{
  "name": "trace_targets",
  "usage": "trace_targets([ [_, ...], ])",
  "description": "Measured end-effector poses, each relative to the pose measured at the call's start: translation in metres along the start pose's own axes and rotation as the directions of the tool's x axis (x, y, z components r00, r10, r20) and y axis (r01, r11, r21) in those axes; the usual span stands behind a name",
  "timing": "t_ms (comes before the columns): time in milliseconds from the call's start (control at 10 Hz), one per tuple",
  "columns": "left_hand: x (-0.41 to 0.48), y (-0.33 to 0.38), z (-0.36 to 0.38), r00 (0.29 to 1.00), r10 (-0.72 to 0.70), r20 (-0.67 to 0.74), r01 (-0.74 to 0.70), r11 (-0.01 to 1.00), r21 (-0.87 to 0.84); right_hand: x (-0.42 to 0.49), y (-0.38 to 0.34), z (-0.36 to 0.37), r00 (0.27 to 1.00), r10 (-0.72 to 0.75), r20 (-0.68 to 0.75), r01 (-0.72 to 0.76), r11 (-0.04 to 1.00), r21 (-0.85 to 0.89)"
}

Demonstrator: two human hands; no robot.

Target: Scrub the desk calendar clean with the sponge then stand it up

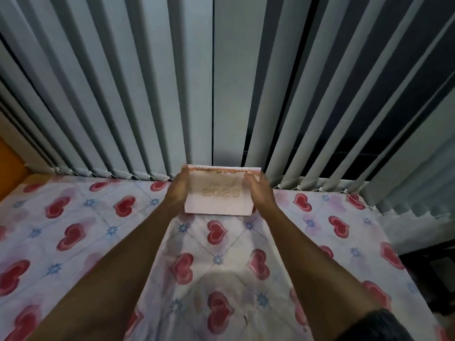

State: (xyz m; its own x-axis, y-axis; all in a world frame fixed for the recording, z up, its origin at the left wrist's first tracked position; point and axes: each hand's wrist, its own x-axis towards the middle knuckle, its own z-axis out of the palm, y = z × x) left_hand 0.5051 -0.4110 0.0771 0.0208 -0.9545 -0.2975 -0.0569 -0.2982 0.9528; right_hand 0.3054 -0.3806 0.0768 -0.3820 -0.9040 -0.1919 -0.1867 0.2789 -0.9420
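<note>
A pale pink desk calendar point(219, 196) with a wire binding along its top edge and gold "2023" lettering stands upright near the far edge of the bed, facing me. My left hand point(177, 193) grips its left side. On the right side, my right hand point(261, 191) holds it with the thumb over the top corner. Both arms reach straight forward. No sponge is in view.
The bed has a white sheet point(98, 230) printed with red hearts and blue flowers. Grey vertical blinds point(172, 94) hang right behind the calendar. An orange wall point(9, 163) shows at the far left, and dark furniture point(433, 271) stands beyond the bed's right edge.
</note>
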Motion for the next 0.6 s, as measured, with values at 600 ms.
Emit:
trace_targets([
  [600, -0.001, 0.027, 0.004, 0.968, 0.14, -0.209, -0.041, 0.909, 0.415, 0.004, -0.013, -0.007, 0.998, -0.059, -0.034, 0.046, 0.951, -0.306],
])
